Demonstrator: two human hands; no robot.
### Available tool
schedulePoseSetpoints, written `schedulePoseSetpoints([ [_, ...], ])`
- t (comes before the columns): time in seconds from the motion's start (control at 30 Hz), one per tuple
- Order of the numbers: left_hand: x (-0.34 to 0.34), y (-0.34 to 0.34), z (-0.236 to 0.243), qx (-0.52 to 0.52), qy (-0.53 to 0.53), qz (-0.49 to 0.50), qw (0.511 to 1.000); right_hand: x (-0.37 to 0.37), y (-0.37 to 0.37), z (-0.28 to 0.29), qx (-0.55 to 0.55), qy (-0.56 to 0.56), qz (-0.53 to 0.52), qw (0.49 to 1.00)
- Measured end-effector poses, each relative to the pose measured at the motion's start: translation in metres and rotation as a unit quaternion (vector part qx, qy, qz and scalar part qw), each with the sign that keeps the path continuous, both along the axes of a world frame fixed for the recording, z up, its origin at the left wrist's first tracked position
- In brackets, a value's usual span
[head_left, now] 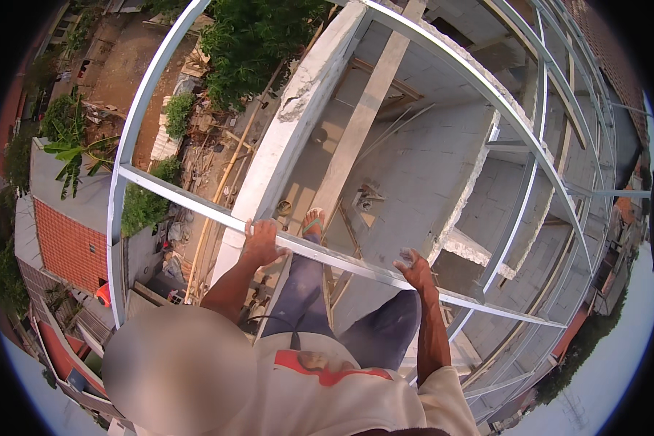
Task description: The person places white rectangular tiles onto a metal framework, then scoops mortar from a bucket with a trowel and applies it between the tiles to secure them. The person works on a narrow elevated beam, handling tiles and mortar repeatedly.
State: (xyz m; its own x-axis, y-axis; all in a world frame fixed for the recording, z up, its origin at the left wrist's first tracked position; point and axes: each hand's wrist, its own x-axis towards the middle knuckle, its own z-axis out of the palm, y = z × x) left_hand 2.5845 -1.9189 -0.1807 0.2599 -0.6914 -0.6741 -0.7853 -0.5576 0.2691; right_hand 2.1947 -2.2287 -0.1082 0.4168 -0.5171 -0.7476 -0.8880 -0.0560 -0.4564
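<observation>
A silvery metal roof bar [334, 259] runs across in front of my body. My left hand [262, 243] rests over it, fingers bent across its far edge and thumb on the near side. Farther right, my right hand [416, 269] is at the same bar, its fingers loosely apart and nothing visible between them. Below the bar, my sandalled foot [314, 222] stands on a long wooden plank [363, 116]. Just left of the plank is a pale concrete wall top [287, 123] with a chipped surface.
More metal roof bars [134, 109] curve around me, several on the right [585, 131]. Grey block walls [421, 163] drop to a floor far below. Outside the wall lie bamboo poles [234, 156], rubble and a leafy tree [251, 54]. An orange tiled roof [65, 243] stands at left.
</observation>
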Motion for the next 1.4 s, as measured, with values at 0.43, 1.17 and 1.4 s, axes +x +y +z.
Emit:
schedulePoseSetpoints([
  [0.43, -0.001, 0.007, -0.012, -0.051, 0.002, 0.034, 0.998, -0.133, -0.037, 0.145, -0.16, 0.032, -0.175, 0.971],
  [1.17, 0.005, -0.028, 0.004, 0.058, 0.023, 0.069, 0.996, 0.129, -0.094, -0.12, 0.159, -0.065, -0.122, 0.978],
  [1.4, 0.067, -0.173, 0.006, 0.102, 0.143, 0.322, 0.93, 0.329, -0.147, -0.195, 0.305, -0.153, -0.335, 0.878],
])
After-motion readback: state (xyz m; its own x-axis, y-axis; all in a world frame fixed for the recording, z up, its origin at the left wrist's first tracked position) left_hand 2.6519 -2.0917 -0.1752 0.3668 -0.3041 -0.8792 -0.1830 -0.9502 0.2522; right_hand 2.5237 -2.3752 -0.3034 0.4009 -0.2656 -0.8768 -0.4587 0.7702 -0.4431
